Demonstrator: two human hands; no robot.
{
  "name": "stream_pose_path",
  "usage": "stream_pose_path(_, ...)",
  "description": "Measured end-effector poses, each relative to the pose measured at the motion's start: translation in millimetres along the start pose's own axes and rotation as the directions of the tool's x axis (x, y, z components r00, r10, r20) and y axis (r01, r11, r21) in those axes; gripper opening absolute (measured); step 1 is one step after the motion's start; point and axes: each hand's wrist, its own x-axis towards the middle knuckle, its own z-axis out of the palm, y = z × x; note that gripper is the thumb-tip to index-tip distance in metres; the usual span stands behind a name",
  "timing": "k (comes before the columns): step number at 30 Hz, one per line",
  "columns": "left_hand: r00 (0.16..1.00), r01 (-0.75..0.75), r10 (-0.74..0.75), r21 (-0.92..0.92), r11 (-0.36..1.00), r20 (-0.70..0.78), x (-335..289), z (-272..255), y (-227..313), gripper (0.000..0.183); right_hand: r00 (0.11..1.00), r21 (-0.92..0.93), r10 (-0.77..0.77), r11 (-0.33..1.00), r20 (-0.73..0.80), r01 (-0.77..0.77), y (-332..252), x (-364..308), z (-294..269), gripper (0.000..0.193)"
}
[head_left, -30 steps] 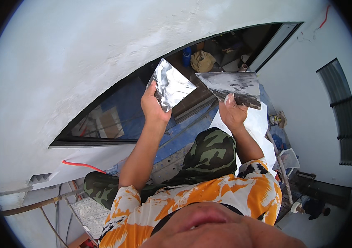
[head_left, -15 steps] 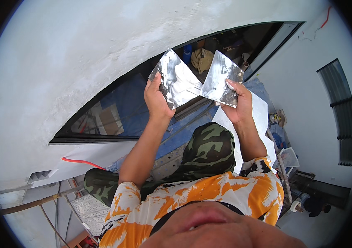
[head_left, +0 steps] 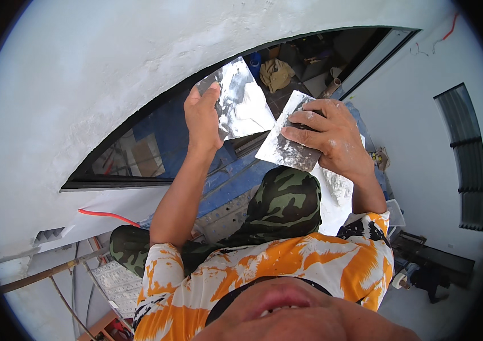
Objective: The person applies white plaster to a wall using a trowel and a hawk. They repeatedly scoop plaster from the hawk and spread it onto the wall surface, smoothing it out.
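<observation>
My left hand (head_left: 203,116) is closed on the edge of a flat metal putty blade (head_left: 227,94), its thumb on the upper face. White putty (head_left: 253,106) lies smeared and heaped on that face. Beside it, my right hand (head_left: 332,133) grips a second metal putty blade (head_left: 281,145), with several fingers spread across its putty-streaked face; its thumb is hidden. The two blades are close together at their facing corners, and I cannot tell whether they touch. Below my right hand, a white board or sheet (head_left: 332,213) carries a mound of white putty (head_left: 339,186).
A white plastered wall (head_left: 82,96) curves over a dark-framed window opening (head_left: 156,128). Red tubing (head_left: 108,215) sticks out at left, above a wooden pole (head_left: 54,274) and a perforated platform panel (head_left: 122,281). Far off at lower right is another person (head_left: 429,278).
My right hand has turned over: its fingers now lie across the blade's visible face, where the thumb was, and that blade has moved lower. The left blade has shifted slightly left.
</observation>
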Motion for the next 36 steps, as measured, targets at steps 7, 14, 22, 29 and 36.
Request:
stream_pose_path(7,0.999,-0.039,0.039,-0.015,0.999,0.001,8,9,7,0.026,0.991,0.185,0.116,0.977,-0.061,-0.103,16,-19,16,0.045)
stream_pose_path(14,0.844,0.507,-0.361,-0.369,0.779,0.398,26,-51,89,0.034,0.246,0.974,0.968,0.098,-0.046,-0.203,145,-80,59,0.017)
stream_pose_path(22,0.897,-0.137,0.015,0.246,0.959,0.442,46,-134,253,0.036,-0.023,0.581,0.806,0.406,-0.591,-0.706,408,-66,113,0.038)
stream_pose_path(29,0.816,-0.283,0.044,0.331,0.9,0.577,87,-168,300,0.03,0.201,0.275,0.64,0.563,-0.741,-0.779,417,-4,136,0.045)
stream_pose_path(36,0.762,-0.237,-0.008,0.291,0.927,0.647,91,-162,290,0.026,-0.036,0.494,0.732,0.421,-0.68,-0.761,458,-39,129,0.038)
